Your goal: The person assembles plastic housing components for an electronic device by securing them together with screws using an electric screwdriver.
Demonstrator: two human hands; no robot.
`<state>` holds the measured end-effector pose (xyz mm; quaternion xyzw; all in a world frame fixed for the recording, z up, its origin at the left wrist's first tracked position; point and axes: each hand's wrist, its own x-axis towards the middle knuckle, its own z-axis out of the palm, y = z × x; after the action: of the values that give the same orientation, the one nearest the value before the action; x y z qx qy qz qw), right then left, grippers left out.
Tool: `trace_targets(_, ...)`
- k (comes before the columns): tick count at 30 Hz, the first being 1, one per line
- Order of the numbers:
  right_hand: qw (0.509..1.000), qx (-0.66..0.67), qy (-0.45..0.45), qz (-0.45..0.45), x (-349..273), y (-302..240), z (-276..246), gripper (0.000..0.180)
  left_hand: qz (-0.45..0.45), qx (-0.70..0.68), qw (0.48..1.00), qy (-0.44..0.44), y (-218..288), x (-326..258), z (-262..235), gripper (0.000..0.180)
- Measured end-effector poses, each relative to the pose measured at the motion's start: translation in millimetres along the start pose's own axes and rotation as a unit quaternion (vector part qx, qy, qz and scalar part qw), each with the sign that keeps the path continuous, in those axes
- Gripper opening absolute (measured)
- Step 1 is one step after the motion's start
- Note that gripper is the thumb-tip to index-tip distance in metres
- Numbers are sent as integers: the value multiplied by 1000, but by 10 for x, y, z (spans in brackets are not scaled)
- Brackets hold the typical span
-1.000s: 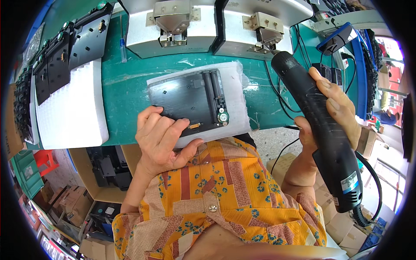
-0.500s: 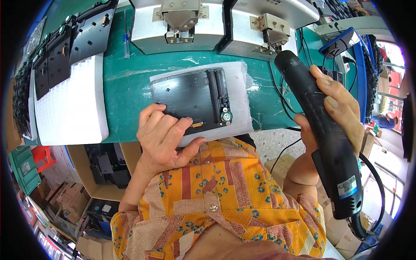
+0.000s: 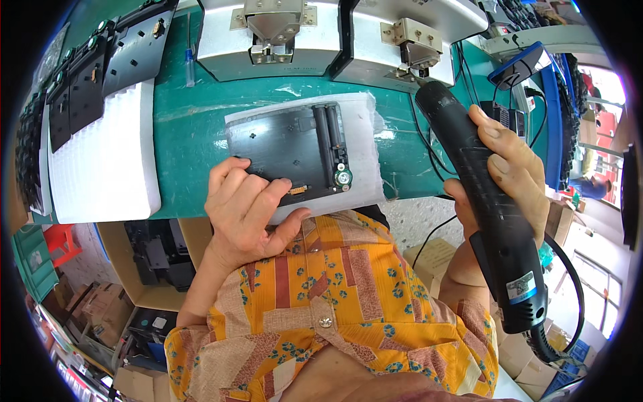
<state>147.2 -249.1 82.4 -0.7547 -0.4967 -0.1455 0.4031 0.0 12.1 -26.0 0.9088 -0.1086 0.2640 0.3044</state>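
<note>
A black plastic panel (image 3: pixel 278 144) lies on a white foam sheet (image 3: pixel 365 134) in front of me. It has a long ridge, a round metal part near its right corner and a small gold-coloured part on the near edge. My left hand (image 3: pixel 244 208) rests its spread fingertips on the panel's near-left part, thumb apart over the foam. A black corded electric screwdriver (image 3: pixel 482 194) is gripped in my right hand (image 3: pixel 516 161), fingers wrapped around its body. Its nose points up-left, with the bit at the outlet of the right silver screw feeder (image 3: pixel 408 47); whether they touch is hard to see.
Another silver screw feeder (image 3: pixel 268 53) stands to the left. Several black panels (image 3: pixel 137 57) lie over white foam (image 3: pixel 104 161) at the left, near a blue-handled screwdriver (image 3: pixel 189 67). A cardboard box (image 3: pixel 157 295) of black parts sits below the green table (image 3: pixel 187 134). Cables run at the right.
The electric screwdriver and my right hand have shifted slightly left, along with the whole view. The bit stays at the feeder's outlet. My left hand keeps its place on the panel.
</note>
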Motion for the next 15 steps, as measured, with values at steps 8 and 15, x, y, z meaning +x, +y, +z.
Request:
trace_targets(8,998,-22,-49,-23,202,108,-68,49,4,-1,1000,9,47,33,12,34)
trace_targets(15,999,-11,-38,-16,164,137,-46,48,5,-4,1000,21,39,23,37,32)
